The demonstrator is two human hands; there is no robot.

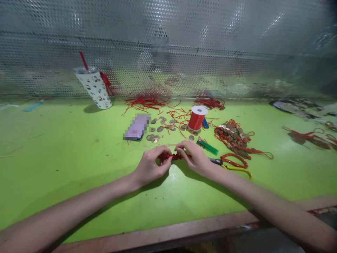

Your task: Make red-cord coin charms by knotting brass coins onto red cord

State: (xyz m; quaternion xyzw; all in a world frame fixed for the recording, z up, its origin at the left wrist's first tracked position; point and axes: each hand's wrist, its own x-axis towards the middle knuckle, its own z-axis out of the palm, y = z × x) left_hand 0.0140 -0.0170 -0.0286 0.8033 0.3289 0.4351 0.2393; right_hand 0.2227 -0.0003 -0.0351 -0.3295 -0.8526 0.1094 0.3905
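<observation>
My left hand (pixel 152 166) and my right hand (pixel 194 157) meet at the middle of the green table (pixel 65 154). Both pinch a short piece of knotted red cord (pixel 174 156) stretched between their fingertips, just above the tabletop. Several loose brass coins (pixel 154 137) lie a little beyond the hands. A spool of red cord (pixel 197 118) stands behind them. A green lighter (pixel 208 147) lies just past my right hand, and scissors with red and yellow handles (pixel 234 164) lie to its right.
A phone (pixel 137 128) lies beyond my left hand. A lidded cup with a red straw (pixel 94 88) stands at the back left. Finished red coin charms (pixel 234 137) are heaped on the right, more (pixel 310 136) at far right. Red cord scraps (pixel 147 102) lie by the perforated metal screen (pixel 237 52).
</observation>
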